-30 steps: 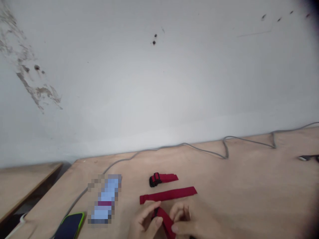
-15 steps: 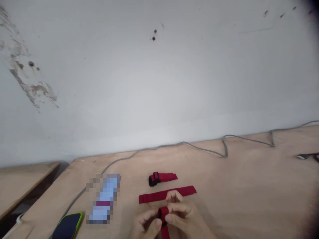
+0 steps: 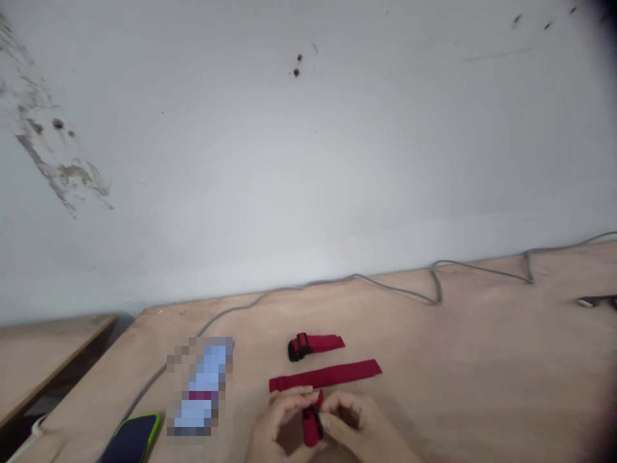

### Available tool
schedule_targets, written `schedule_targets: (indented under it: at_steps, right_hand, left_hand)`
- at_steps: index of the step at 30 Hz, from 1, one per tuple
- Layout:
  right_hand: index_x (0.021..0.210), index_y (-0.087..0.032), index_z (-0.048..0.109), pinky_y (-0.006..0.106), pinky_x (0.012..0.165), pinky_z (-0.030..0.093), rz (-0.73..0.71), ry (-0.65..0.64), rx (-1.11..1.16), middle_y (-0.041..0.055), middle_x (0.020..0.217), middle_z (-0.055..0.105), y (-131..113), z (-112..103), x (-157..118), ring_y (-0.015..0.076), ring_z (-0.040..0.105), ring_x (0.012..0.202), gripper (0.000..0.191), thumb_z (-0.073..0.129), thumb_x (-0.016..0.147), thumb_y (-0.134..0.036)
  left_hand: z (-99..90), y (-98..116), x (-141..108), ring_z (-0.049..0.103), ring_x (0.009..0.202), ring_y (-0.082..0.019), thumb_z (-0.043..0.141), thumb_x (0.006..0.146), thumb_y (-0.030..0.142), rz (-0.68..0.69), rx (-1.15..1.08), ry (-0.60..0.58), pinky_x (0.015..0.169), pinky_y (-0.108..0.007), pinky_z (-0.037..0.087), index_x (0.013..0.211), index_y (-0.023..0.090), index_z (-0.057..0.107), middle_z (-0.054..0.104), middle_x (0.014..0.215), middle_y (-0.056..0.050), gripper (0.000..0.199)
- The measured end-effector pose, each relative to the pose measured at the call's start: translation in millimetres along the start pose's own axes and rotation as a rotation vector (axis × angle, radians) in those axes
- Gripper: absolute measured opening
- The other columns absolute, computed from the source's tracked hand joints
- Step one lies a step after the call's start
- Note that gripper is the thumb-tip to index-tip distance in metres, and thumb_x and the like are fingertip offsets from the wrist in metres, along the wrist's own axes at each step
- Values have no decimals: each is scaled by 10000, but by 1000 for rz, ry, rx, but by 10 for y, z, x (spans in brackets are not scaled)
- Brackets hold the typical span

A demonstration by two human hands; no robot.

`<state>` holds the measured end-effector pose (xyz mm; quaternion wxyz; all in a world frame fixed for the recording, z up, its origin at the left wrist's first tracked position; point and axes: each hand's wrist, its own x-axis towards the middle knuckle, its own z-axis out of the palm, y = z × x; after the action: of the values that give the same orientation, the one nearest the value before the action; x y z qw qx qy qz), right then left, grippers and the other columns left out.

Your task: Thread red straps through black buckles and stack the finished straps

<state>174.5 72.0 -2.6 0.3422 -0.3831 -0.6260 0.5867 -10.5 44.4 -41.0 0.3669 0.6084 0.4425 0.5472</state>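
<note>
Near the bottom edge, my left hand [image 3: 282, 424] and my right hand [image 3: 359, 424] are both closed on a red webbing strap [image 3: 311, 432]. The strap is looped through a black buckle [image 3: 318, 421], partly hidden by the fingers. Just beyond my hands a flat red strap [image 3: 332, 373] lies across the table. Farther back is another red strap with black buckles [image 3: 301, 346], its tail pointing right.
A phone with a green case [image 3: 132, 437] lies at the lower left, beside a pixelated blue item [image 3: 205, 386]. A grey cable [image 3: 357, 276] runs along the wall side of the wooden table [image 3: 482, 360]. A dark object [image 3: 590, 301] rests at the far right.
The strap loop between my hands has turned and now hangs lower, with the black buckle showing at its right. My left fingers have come up over the top of it.
</note>
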Motion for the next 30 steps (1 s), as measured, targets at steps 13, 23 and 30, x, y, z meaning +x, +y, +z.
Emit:
schedule_targets:
  at_steps: [13,23,30]
  right_hand:
    - [936,-233,521,296,722,471,-128,76,-387,13,893,601,-124,-264,-67,196,579,798,112,546,903,-336]
    - [811,-236,563,328,863,476,-551,-72,-661,16,1015,732,-43,-314,7,197,640,939,144,592,855,-102]
    - [761,-232,652,339,901,475,-466,-36,-727,14,944,739,-177,-564,470,207,639,939,94,694,817,-169]
  left_hand:
    - [-167,170,50,726,1072,-272,750,806,260,142,412,-96,917,-361,605,1175,287,703,764,1172,-78,372]
    - [-139,242,92,758,920,-239,674,819,165,340,607,-126,871,-357,616,1146,233,678,791,1019,-74,334]
    - [-268,412,537,689,1068,-294,588,808,106,89,746,-233,1071,-557,421,1197,246,645,749,1167,-85,417]
